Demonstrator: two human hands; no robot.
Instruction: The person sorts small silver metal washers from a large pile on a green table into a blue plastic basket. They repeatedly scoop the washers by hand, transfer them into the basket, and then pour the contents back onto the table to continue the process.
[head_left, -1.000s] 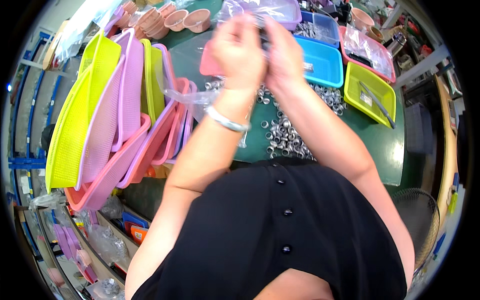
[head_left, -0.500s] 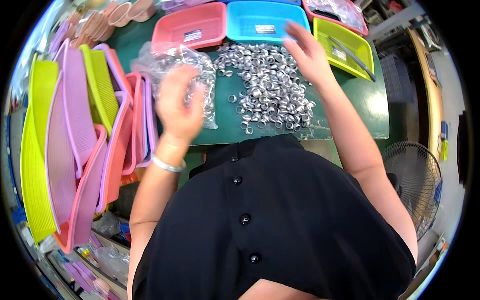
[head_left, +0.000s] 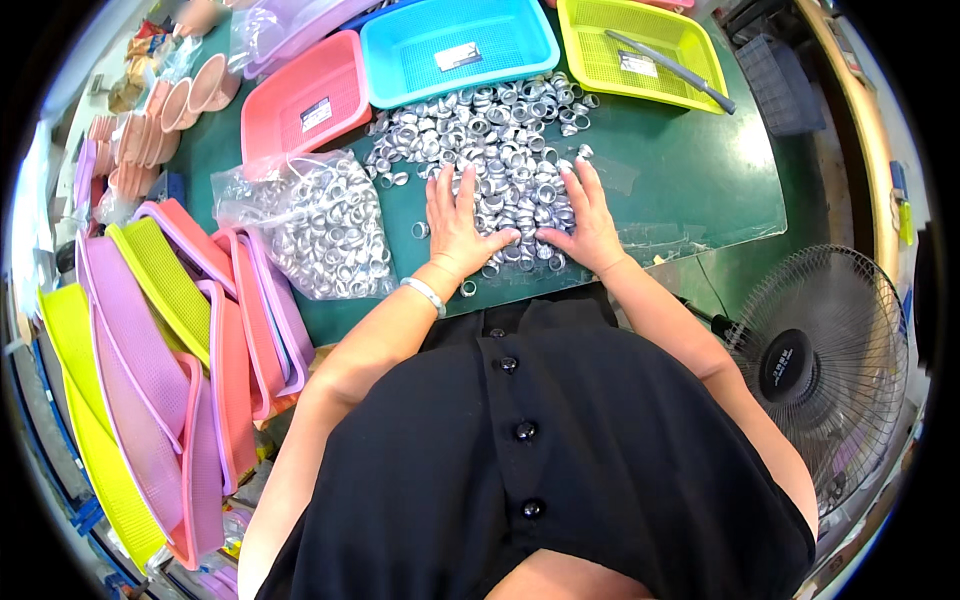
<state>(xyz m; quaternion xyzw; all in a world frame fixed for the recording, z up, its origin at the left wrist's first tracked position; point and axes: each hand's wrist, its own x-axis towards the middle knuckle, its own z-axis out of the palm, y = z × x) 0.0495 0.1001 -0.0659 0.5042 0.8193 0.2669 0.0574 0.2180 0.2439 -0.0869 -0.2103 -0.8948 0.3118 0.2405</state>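
Left hand (head_left: 458, 236), right hand (head_left: 597, 238) flank ring pile (head_left: 515, 185); ring-filled bag (head_left: 325, 232) at left

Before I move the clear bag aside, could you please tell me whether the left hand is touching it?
Apart: the head view shows a strip of green tabletop between the left hand and the clear bag.

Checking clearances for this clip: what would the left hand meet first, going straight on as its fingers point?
The left hand would likely meet loose silvery rings just ahead, with the blue tray beyond; how high it sits is unclear.
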